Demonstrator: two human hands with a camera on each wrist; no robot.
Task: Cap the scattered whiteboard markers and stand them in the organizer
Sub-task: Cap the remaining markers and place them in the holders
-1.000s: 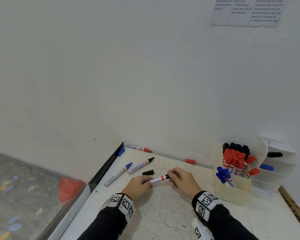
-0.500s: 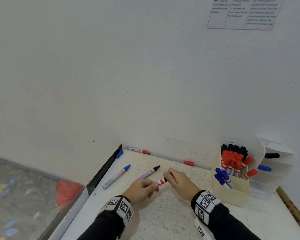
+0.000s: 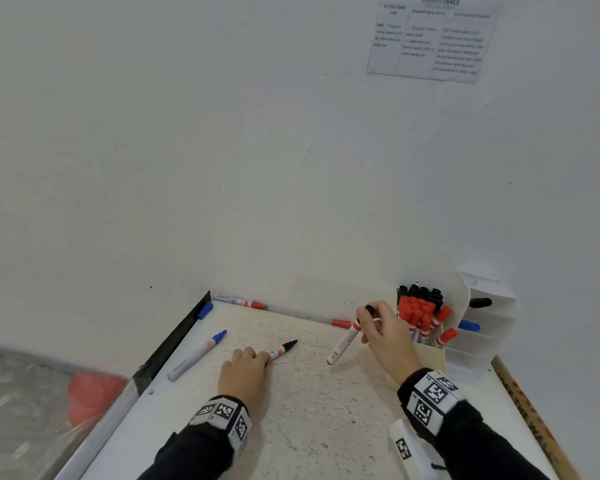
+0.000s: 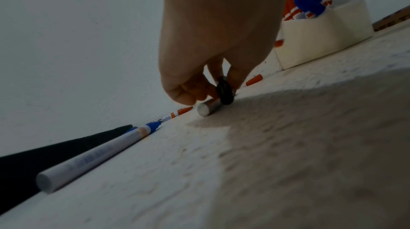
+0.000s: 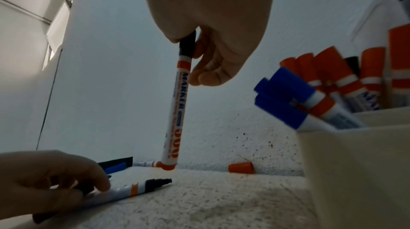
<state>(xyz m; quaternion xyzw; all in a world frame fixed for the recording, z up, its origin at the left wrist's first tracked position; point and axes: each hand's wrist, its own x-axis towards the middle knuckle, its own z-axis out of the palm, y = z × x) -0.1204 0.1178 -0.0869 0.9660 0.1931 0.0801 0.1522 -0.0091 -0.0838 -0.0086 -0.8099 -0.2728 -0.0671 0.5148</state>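
My right hand [image 3: 369,315] pinches a capped black marker [image 3: 343,344] by its cap [image 5: 187,45]. The marker hangs tilted above the table, just left of the cream organizer [image 3: 428,356]. Several capped red, black and blue markers stand in the organizer. My left hand [image 3: 262,358] is down on the table. Its fingers pinch a black cap [image 4: 225,92] and touch the barrel of an uncapped black marker [image 3: 284,348] lying there. The tip of that marker [image 5: 164,181] points toward the wall.
An uncapped blue marker [image 3: 196,355] lies at the left of the table. A red marker [image 3: 239,301], a loose red cap [image 3: 340,323] and a blue cap [image 3: 205,310] lie along the wall. A white tiered holder [image 3: 485,327] stands behind the organizer.
The hands have parted. My right hand carried the capped black marker up and to the right, beside the organizer. My left hand moved onto the uncapped black marker.
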